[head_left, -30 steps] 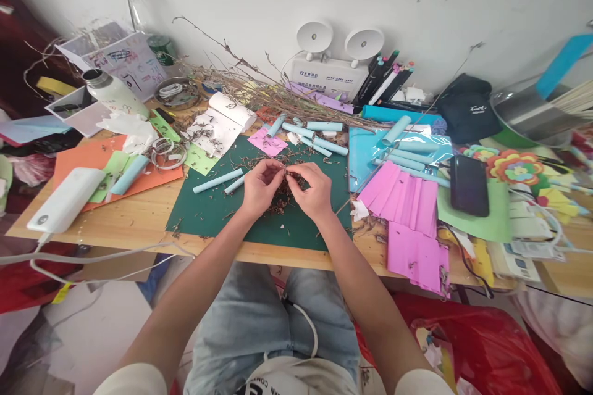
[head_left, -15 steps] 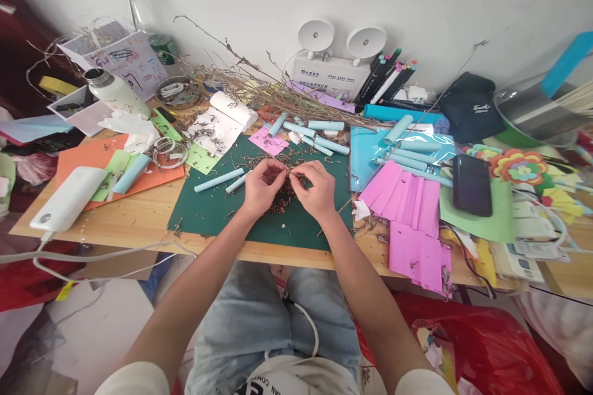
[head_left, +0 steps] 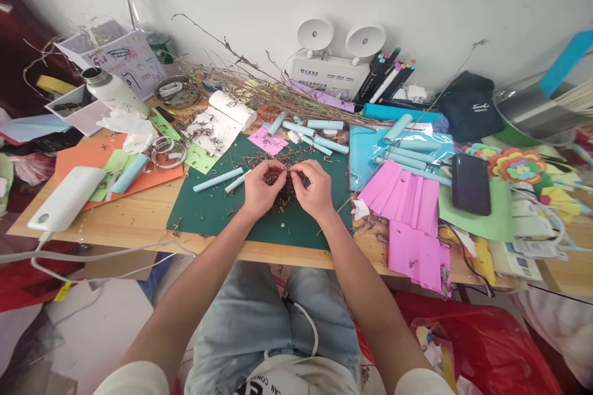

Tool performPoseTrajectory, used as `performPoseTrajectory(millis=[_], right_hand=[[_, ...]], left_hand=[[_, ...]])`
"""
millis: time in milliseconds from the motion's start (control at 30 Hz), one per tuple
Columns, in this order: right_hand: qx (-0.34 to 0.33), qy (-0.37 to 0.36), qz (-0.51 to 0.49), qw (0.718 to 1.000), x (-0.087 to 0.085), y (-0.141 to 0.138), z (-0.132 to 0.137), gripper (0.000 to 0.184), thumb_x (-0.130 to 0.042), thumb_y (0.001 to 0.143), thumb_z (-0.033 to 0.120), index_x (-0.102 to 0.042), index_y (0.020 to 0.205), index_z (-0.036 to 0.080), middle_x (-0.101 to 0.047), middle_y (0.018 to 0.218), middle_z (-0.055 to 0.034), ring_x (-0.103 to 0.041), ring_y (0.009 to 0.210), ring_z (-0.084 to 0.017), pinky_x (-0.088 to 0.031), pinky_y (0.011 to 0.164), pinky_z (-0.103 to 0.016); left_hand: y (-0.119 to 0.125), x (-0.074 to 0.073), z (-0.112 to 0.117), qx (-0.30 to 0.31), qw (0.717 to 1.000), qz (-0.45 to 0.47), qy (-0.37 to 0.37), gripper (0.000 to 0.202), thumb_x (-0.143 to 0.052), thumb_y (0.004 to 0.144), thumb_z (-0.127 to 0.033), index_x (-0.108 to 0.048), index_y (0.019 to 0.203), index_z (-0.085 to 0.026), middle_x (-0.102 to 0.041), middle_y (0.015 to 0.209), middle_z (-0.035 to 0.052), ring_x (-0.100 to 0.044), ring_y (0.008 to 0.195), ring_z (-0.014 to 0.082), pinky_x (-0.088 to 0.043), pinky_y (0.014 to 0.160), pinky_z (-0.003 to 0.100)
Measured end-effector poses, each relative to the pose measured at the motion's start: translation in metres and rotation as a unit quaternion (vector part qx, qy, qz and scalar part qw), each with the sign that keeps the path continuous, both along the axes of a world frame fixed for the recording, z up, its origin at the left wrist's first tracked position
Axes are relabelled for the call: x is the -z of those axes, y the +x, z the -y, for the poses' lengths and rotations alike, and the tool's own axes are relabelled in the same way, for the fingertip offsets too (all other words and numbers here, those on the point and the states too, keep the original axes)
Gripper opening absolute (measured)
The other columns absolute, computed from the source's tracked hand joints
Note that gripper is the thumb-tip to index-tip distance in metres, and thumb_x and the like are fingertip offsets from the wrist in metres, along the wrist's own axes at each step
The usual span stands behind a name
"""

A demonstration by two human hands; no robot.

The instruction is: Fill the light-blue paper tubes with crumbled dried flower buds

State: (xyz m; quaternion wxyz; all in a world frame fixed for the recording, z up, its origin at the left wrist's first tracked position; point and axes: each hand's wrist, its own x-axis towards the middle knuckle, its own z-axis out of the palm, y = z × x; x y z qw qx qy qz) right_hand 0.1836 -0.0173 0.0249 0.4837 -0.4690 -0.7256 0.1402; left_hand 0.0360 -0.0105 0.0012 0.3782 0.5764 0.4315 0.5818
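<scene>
Over the green cutting mat (head_left: 204, 210), my left hand (head_left: 264, 186) and my right hand (head_left: 312, 186) meet with thumbs and forefingers pinched together. Between the fingertips is a small brown bit of dried plant, mostly hidden by the fingers. Below the hands lies a heap of crumbled dried leaves (head_left: 281, 202), with thin twigs (head_left: 252, 155) behind it. A pale blue paper tube (head_left: 217, 179) rests on the mat beside my left hand. More blue tubes (head_left: 325, 125) lie at the mat's back edge, near a pink paper square (head_left: 267, 141).
Dry branches (head_left: 259, 95) run along the wall before an emergency light (head_left: 331, 74). To the left are a white power bank (head_left: 67, 197) and a bottle (head_left: 115, 92). Pleated pink paper (head_left: 403, 197), a black phone (head_left: 470, 182) and a blue plastic packet (head_left: 364, 148) lie right.
Both hands stay over the heap, fingertips still pinched close together. My right hand has shifted very slightly to the left; the whole view has also drifted a little.
</scene>
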Motion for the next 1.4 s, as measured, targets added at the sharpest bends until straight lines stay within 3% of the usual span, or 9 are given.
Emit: performPoseTrajectory(millis=[167,367,533,633,867,1200,1400], right_hand=[[0.029,-0.012,-0.034,0.999,0.0,0.002,-0.001,0.014,-0.052,0.091,0.024,-0.064,0.085,0.021,-0.067,0.084,-0.0053,-0.062,0.081,-0.019,-0.05,0.076,-0.034],[0.007,-0.01,-0.027,1.0,0.005,0.0,-0.002,0.012,-0.058,0.09,0.026,-0.069,0.092,0.023,-0.07,0.091,-0.0057,-0.064,0.088,-0.02,-0.053,0.082,-0.035],[0.028,-0.019,-0.058,0.998,0.008,0.0,-0.003,0.008,-0.064,0.087,0.027,-0.069,0.092,0.024,-0.072,0.089,-0.004,-0.066,0.081,-0.019,-0.055,0.077,-0.033],[0.034,-0.009,-0.083,0.996,0.009,0.001,-0.002,0.008,-0.066,0.086,0.029,-0.071,0.083,0.023,-0.073,0.083,-0.0035,-0.068,0.077,-0.019,-0.056,0.075,-0.033],[0.003,-0.024,-0.089,0.996,0.007,0.0,-0.001,0.014,-0.061,0.089,0.027,-0.075,0.088,0.025,-0.076,0.09,-0.0036,-0.071,0.083,-0.019,-0.057,0.08,-0.035],[0.036,-0.05,-0.118,0.991,0.009,0.002,-0.002,0.013,-0.061,0.089,0.026,-0.073,0.087,0.022,-0.074,0.088,-0.0041,-0.069,0.083,-0.019,-0.056,0.078,-0.032],[0.067,-0.087,-0.183,0.977,0.016,0.003,-0.005,0.015,-0.066,0.085,0.033,-0.074,0.091,0.021,-0.076,0.09,-0.0046,-0.071,0.082,-0.02,-0.059,0.078,-0.033]], left_hand=[[-0.002,0.0,-0.003,-0.045,0.999,-0.009,0.023,0.012,-0.066,0.083,-0.026,-0.065,0.092,-0.018,-0.066,0.09,0.0038,-0.064,0.082,0.014,-0.055,0.078,0.028],[-0.001,-0.005,0.0,-0.008,0.998,-0.047,0.045,0.011,-0.063,0.086,-0.026,-0.069,0.094,-0.02,-0.067,0.095,0.0056,-0.065,0.088,0.0162,-0.056,0.077,0.03],[-0.003,-0.006,0.0,0.011,0.993,-0.097,0.07,0.022,-0.06,0.089,-0.026,-0.07,0.109,-0.022,-0.068,0.116,0.0085,-0.065,0.106,0.0204,-0.056,0.089,0.035],[-0.004,-0.002,-0.001,0.012,0.991,-0.124,0.05,0.022,-0.058,0.092,-0.028,-0.072,0.109,-0.023,-0.073,0.108,0.0064,-0.068,0.098,0.0193,-0.055,0.089,0.035],[-0.005,-0.001,-0.002,-0.023,0.992,-0.124,0.022,0.016,-0.064,0.088,-0.032,-0.072,0.095,-0.021,-0.074,0.092,0.004,-0.068,0.084,0.0176,-0.055,0.08,0.031],[-0.003,0.001,-0.002,-0.042,0.99,-0.131,0.0,0.011,-0.063,0.083,-0.021,-0.069,0.091,-0.018,-0.071,0.083,0.0015,-0.062,0.068,0.0127,-0.051,0.066,0.025],[-0.003,-0.006,0.0,-0.025,0.985,-0.159,0.057,0.027,-0.056,0.087,-0.016,-0.066,0.112,-0.021,-0.07,0.103,0.0057,-0.066,0.092,0.0179,-0.053,0.084,0.032]])
